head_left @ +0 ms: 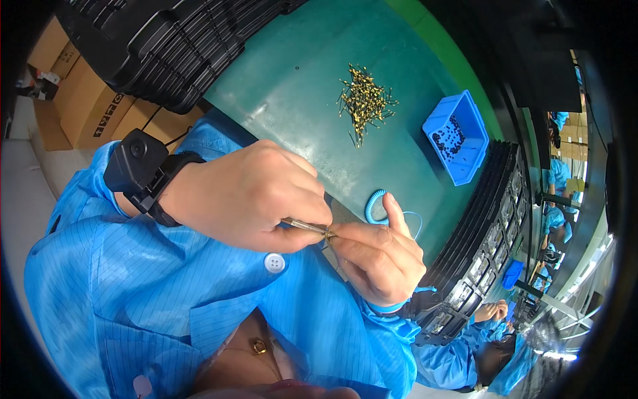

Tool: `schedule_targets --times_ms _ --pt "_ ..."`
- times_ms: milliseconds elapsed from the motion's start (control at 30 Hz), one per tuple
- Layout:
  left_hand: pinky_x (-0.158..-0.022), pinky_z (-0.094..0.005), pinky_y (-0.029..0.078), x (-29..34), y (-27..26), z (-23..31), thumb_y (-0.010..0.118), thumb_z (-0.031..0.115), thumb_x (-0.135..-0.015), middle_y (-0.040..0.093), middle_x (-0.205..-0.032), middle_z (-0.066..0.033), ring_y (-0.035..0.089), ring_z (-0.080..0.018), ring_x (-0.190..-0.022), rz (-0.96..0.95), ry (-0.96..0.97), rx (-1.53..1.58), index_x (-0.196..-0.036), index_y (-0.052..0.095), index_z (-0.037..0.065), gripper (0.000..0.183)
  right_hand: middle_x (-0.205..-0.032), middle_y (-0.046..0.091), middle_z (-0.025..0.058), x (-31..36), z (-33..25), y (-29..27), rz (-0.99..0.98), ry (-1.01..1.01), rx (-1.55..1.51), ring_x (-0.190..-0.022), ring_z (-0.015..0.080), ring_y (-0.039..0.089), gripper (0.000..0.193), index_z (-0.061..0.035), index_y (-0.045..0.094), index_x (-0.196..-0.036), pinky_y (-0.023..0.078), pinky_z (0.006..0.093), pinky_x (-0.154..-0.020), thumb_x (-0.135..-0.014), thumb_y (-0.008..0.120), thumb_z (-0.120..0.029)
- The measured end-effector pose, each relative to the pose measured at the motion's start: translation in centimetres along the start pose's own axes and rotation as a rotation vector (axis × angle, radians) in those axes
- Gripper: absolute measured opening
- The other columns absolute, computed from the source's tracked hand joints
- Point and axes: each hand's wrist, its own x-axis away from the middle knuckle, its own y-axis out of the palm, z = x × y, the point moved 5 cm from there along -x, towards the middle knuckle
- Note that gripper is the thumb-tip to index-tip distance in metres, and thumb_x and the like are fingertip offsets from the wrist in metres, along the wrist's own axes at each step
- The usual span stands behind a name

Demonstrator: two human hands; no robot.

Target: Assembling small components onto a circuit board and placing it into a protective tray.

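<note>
My left hand (269, 196), with a black device strapped at its wrist, is closed around a slim metal rod-like tool (302, 226). The tool's tip points right and meets the fingertips of my right hand (382, 256). There the right thumb and fingers pinch a tiny brass-coloured part (329, 234), mostly hidden by the fingers. Both hands are held up in front of my blue smock, off the near edge of the green mat (279, 100). On the mat lies a loose pile of thin black-and-yellow pin-like pieces (365, 103).
A blue bin (465, 156) holding small black bits stands at the mat's right. A coiled blue cord (373, 206) lies near my right hand. Black trays (475, 259) are stacked along the right, black crates (166, 53) at upper left. Cardboard boxes (86, 100) sit left; a co-worker (458, 359) is lower right.
</note>
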Motion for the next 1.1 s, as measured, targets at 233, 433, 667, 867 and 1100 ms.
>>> schedule_targets --times_ms 233,433,667,867,1100 --pt "-0.048 -0.0289 0.045 0.06 0.02 0.05 0.069 0.008 -0.064 0.059 -0.067 -0.0052 0.055 -0.0207 -0.055 0.008 -0.002 0.008 -0.074 0.062 0.005 0.012 -0.080 0.065 0.0095 0.00 -0.07 0.04 0.004 -0.002 -0.001 -0.069 0.0170 0.064 0.010 -0.0026 0.061 -0.075 0.032 0.0408 -0.100 -0.066 0.063 -0.004" --pt "-0.048 -0.0285 0.045 0.09 0.04 0.38 0.069 0.009 -0.064 0.059 -0.067 -0.0047 0.055 -0.0199 -0.055 -0.011 0.007 -0.015 -0.073 0.061 0.005 0.012 -0.081 0.065 0.0095 0.11 -0.20 -0.04 -0.005 -0.003 -0.022 -0.068 0.0164 0.063 0.010 -0.0025 0.061 -0.075 0.031 0.0406 -0.101 -0.065 0.064 -0.003" --pt "-0.047 -0.0281 0.045 0.07 0.11 0.30 0.068 0.009 -0.064 0.059 -0.067 -0.0044 0.055 -0.0193 -0.055 -0.007 0.012 -0.030 -0.074 0.061 0.005 0.012 -0.080 0.065 0.0075 0.40 0.25 0.18 0.043 0.021 -0.050 -0.067 0.0148 0.063 0.013 -0.0053 0.060 -0.076 0.029 0.0431 -0.103 -0.065 0.066 -0.002" --pt "-0.047 -0.0278 0.045 0.08 0.12 0.59 0.068 0.009 -0.063 0.059 -0.067 -0.0045 0.055 -0.0193 -0.055 -0.033 0.010 -0.060 -0.074 0.062 0.005 0.013 -0.079 0.066 0.0081 0.67 0.05 0.21 0.088 0.025 -0.073 -0.067 0.0155 0.064 0.013 -0.0056 0.058 -0.072 0.028 0.0440 -0.103 -0.065 0.067 -0.001" --pt "-0.047 -0.0280 0.045 0.08 0.28 0.49 0.067 0.009 -0.064 0.059 -0.067 -0.0049 0.056 -0.0193 -0.056 -0.043 0.001 -0.059 -0.073 0.062 0.005 0.011 -0.079 0.066 0.0091 0.72 0.08 0.15 0.078 0.020 -0.084 -0.068 0.0162 0.064 0.013 -0.0048 0.059 -0.073 0.029 0.0428 -0.103 -0.064 0.067 -0.001"
